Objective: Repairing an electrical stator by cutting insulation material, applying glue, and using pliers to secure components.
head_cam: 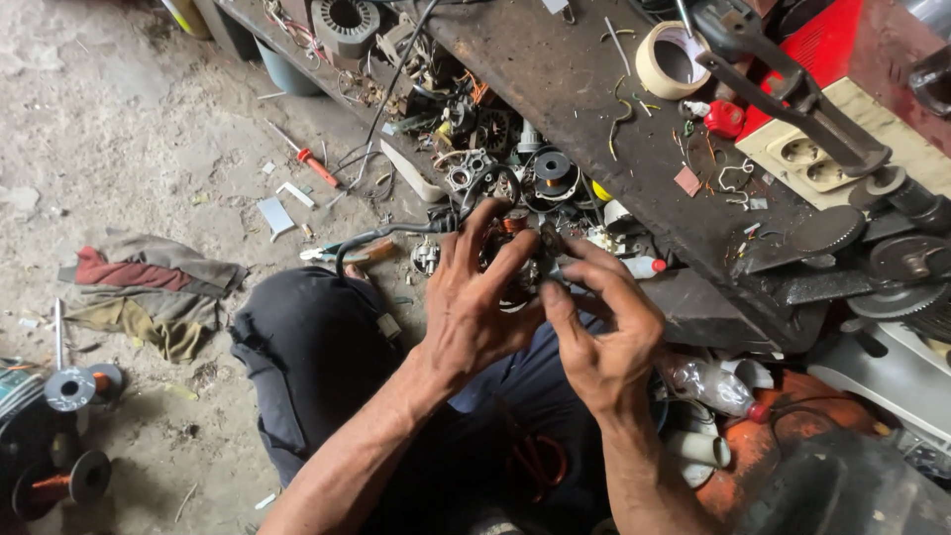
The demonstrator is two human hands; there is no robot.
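My left hand [475,297] wraps around a small dark motor part [517,260] with copper-coloured windings, held above my lap. A black cable [381,236] runs from it down to the left. My right hand [606,332] meets it from the right, thumb and fingertips pinching at the part's side. Much of the part is hidden behind my fingers. My knees in dark trousers [317,347] are below.
A dark workbench [575,89] runs across the top right with a tape roll [672,59], a socket strip [812,163] and metal discs [906,258]. Motor parts clutter its lower shelf [495,149]. On the dirt floor lie rags [149,287], a red screwdriver [315,166], wire spools [71,388] and a plastic bottle [715,386].
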